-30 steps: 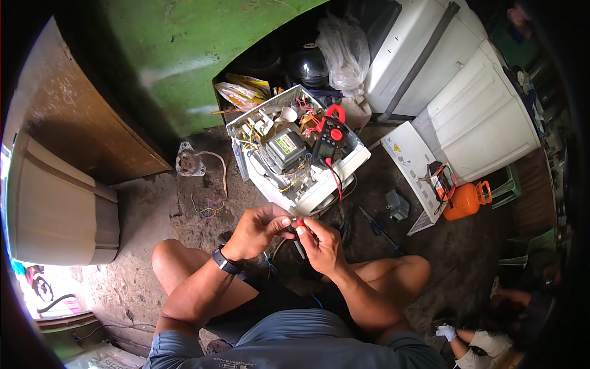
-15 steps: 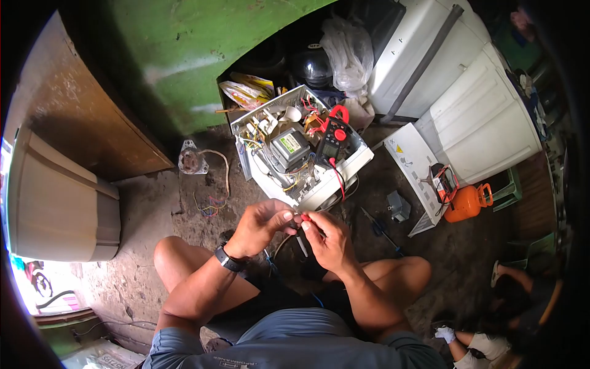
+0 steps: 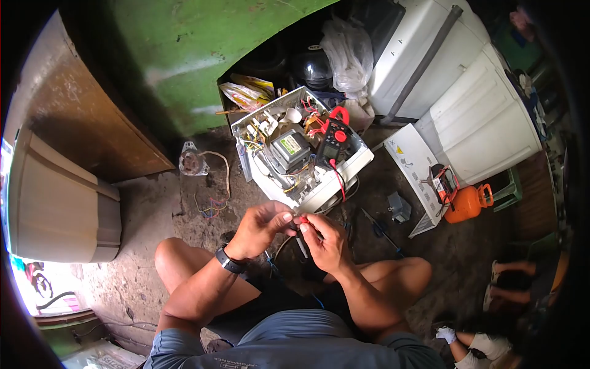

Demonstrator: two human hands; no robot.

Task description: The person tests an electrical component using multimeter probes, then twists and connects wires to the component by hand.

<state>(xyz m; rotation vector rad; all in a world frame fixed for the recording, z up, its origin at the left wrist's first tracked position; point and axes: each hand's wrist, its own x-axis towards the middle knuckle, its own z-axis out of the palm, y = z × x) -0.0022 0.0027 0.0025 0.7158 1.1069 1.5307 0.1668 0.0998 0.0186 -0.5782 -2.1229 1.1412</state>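
A beige plastic drum (image 3: pixel 64 200) stands on the stained concrete floor (image 3: pixel 144 215), near a brown wooden panel (image 3: pixel 92 111) and green painted wall (image 3: pixel 178 55). The left hand (image 3: pixel 261 227) pinches; its contents are unclear. Just beyond is an opened white metal appliance (image 3: pixel 335 179). The right hand (image 3: pixel 326 243) grips a small red piece (image 3: pixel 303 219) below the appliance's near corner. A red-and-black clamp meter (image 3: pixel 332 144) rests at its right edge; farther right stands an orange cylinder (image 3: pixel 464 206).

Single head view, forward and down
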